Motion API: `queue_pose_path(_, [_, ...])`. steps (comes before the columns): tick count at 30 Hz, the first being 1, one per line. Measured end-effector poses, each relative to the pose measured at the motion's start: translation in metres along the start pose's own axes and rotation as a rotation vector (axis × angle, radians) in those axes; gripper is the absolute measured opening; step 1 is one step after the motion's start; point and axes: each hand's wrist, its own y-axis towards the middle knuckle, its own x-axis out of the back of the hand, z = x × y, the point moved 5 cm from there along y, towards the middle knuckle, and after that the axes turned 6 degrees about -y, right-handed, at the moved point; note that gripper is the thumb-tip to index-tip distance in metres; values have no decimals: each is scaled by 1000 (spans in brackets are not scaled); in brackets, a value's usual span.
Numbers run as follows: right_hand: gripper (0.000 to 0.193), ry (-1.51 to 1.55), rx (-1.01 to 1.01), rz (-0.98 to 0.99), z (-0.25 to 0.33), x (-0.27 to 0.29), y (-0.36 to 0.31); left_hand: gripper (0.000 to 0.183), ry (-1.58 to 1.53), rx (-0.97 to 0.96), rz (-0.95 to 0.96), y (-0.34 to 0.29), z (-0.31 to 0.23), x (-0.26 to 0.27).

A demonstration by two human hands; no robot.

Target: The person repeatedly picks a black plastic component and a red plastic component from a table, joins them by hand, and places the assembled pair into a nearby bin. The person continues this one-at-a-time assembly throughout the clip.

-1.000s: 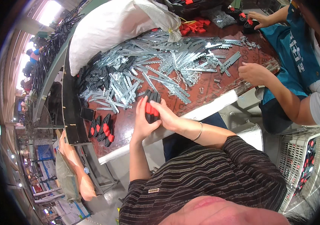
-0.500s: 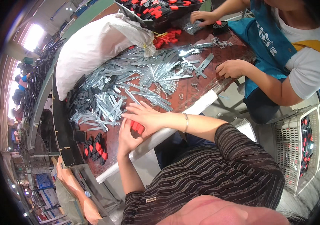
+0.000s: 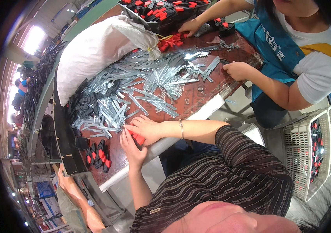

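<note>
My left hand is closed around the near side of a small row of red-and-black plastic parts at the table's front edge. Over the same row bends my right hand, its fingers curled on the far side. The fingers cover most of the parts, so their full shape is hidden. Left of my hands lies a group of black parts with red ends. Just beyond my hands spreads a heap of toothed metal strips, with black handle-like pieces at its left side.
A full white sack rests behind the strips. Beyond it stands a black bin of red-and-black parts, near loose red pieces. Small springs lie on the table. A co-worker sits at the right, above a white basket.
My hands have moved slightly down and left and closed in on the red-and-black parts. The co-worker's far hand has shifted left to the red pieces.
</note>
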Motion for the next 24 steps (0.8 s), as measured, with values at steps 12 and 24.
queue_pose_path(12, [109, 6, -148, 75, -5, -5, 4, 95, -23, 162, 12, -6, 18, -14])
queue_pose_path(24, [110, -165, -250, 163, 0, -7, 10, 92, 82, 353, 140, 1, 5, -9])
